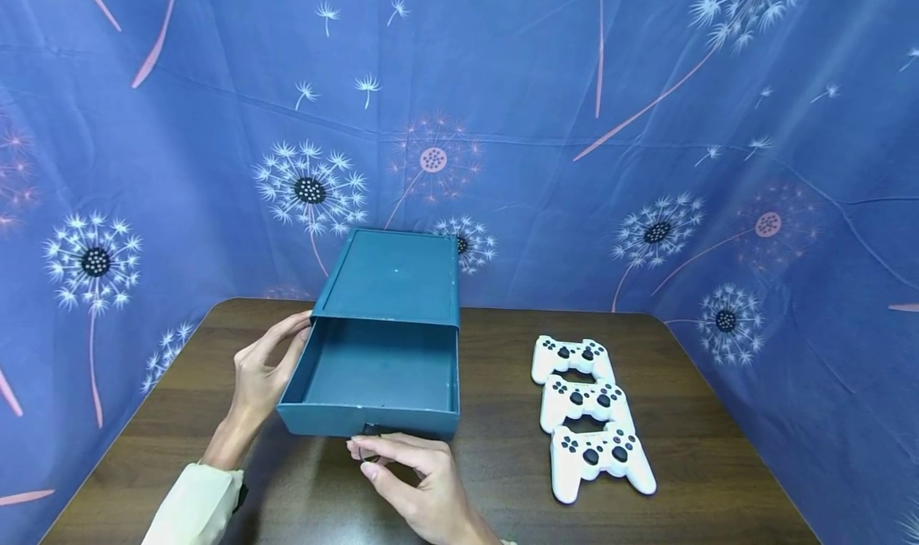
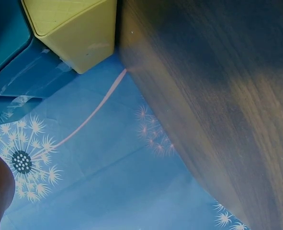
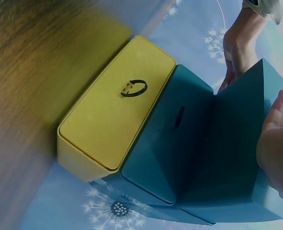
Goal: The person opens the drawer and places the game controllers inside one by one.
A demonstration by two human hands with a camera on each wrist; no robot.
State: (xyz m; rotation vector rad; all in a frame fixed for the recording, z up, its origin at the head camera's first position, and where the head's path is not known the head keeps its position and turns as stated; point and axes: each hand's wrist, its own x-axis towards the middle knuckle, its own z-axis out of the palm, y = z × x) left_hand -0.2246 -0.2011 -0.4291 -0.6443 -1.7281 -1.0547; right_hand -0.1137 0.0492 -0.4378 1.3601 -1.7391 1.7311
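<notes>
A teal drawer cabinet (image 1: 393, 274) stands at the back of the table. Its top drawer (image 1: 380, 361) is pulled well out, and the bare inside shows. My right hand (image 1: 424, 477) pinches a black loop handle (image 1: 368, 454) at the drawer's front, between thumb and fingers. On the left, my left hand (image 1: 262, 373) rests its fairly straight fingers against the cabinet's side by the drawer opening. The right wrist view shows a teal middle drawer (image 3: 155, 153) and a yellow bottom drawer (image 3: 112, 105) with its own black loop, both pushed in.
Three white game controllers (image 1: 589, 401) lie in a column on the brown wooden table (image 1: 495, 481), right of the cabinet. Close behind the table hangs a blue cloth (image 1: 531, 210) with a dandelion print.
</notes>
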